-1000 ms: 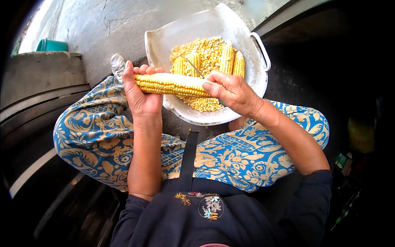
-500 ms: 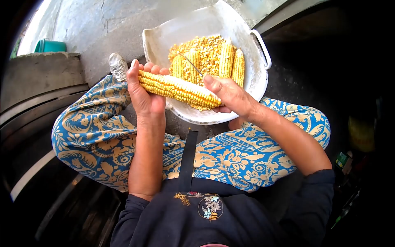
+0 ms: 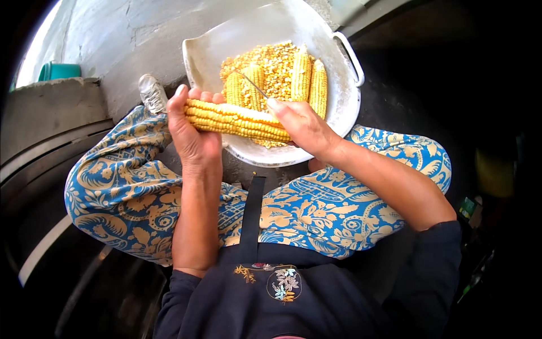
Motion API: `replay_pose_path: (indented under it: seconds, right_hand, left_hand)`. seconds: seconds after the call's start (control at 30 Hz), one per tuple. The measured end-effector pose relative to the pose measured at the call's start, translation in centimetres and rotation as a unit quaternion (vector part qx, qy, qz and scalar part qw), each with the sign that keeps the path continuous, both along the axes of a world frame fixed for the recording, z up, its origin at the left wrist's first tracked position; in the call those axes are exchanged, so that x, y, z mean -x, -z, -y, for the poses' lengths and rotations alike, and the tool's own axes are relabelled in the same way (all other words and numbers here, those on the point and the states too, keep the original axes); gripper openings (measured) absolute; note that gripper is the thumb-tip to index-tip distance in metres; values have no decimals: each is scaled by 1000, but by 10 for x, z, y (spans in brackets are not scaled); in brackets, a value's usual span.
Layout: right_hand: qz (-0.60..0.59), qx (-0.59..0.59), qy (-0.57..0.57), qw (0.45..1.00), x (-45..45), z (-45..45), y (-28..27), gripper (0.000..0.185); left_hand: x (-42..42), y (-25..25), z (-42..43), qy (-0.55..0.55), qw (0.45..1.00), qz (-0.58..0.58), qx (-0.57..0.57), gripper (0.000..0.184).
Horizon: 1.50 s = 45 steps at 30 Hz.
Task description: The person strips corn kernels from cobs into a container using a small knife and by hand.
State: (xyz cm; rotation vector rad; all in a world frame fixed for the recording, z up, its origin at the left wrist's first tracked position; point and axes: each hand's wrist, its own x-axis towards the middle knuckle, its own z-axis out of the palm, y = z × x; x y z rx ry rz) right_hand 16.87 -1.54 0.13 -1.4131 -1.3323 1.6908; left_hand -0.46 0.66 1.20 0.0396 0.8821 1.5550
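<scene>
An ear of yellow corn (image 3: 240, 121) lies almost level in front of me, a pale strip running along its upper side. My left hand (image 3: 195, 127) grips its left end, thumb up and fingers behind it. At the other end, my right hand (image 3: 302, 124) is closed on a thin metal tool (image 3: 255, 85) whose slender shaft points up and left; its handle is hidden in the palm. That hand also touches the ear, and some of its fingers are out of sight behind it. Beyond both hands, a white basin (image 3: 206, 62) contains loose kernels (image 3: 276, 62) and several more ears (image 3: 300, 76).
The basin has a raised handle (image 3: 351, 59) on its right. My crossed legs in blue patterned trousers (image 3: 124, 192) flank it from below. A white shoe (image 3: 152, 93) is by the left knee. A teal container (image 3: 59, 71) rests on a concrete ledge (image 3: 56, 104).
The ear has turned closer to level, its right end rising slightly. My right hand has shifted a little left along it with the tool. The whole view has also moved slightly.
</scene>
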Motion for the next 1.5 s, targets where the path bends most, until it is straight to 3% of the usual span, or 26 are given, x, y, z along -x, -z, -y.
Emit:
replay_pose_path:
  seconds: [0.03,0.07,0.13,0.2,0.3,0.43,0.6,0.73,0.8,0.83,0.93,0.97,1.07,1.27,1.33,1.5]
  right_hand:
    - [-7,104,-74,992,-10,-6,-6,52]
    - [-3,104,-71,992,-14,-7,-13,52]
    - [-18,212,-59,975,-7,-7,-21,54]
    - [-37,206,-75,975,-6,-7,-22,55]
    - [60,-15,-151,987,-5,-4,-23,55]
    - [34,-53,-74,995,-2,1,-10,53]
    - [39,-55,-68,995,-1,3,-8,54]
    - [7,15,37,999,-1,0,6,57]
    - [20,96,-6,995,-9,-4,0,56]
    - [15,192,-5,981,-8,-3,3,54]
    - [-129,339,-46,931,-15,-8,7,54]
    - [-181,369,-46,911,-16,-10,7,57]
    - [-191,379,-10,905,-16,-14,-6,59]
    - [-95,254,-81,959,-13,-21,-10,62]
    - [11,76,-104,992,-9,-21,-6,60]
    - [91,-38,-178,979,-4,-11,-7,57]
  left_hand:
    - [2,2,-1,16,999,10,-26,21]
    - [4,3,-1,26,998,19,-52,22]
    - [4,-3,-2,12,999,18,-45,23]
    - [4,-7,-4,-1,1000,21,-9,23]
    - [9,2,-6,-7,999,36,3,23]
    - [11,8,-4,-6,998,62,18,23]
    - [8,1,-2,1,999,36,6,22]
    - [-6,-8,1,25,996,-55,-70,26]
    - [-8,-9,-3,29,997,-53,-55,27]
    - [-9,-11,-1,29,997,-56,-55,26]
    - [0,-6,2,50,994,-42,-87,18]
    - [5,-3,1,44,995,-15,-85,18]
    - [19,9,-5,32,996,21,-77,18]
    - [16,7,-6,-21,999,20,-21,20]
    - [11,6,-4,-18,1000,3,8,20]
    - [0,15,4,28,999,15,18,20]
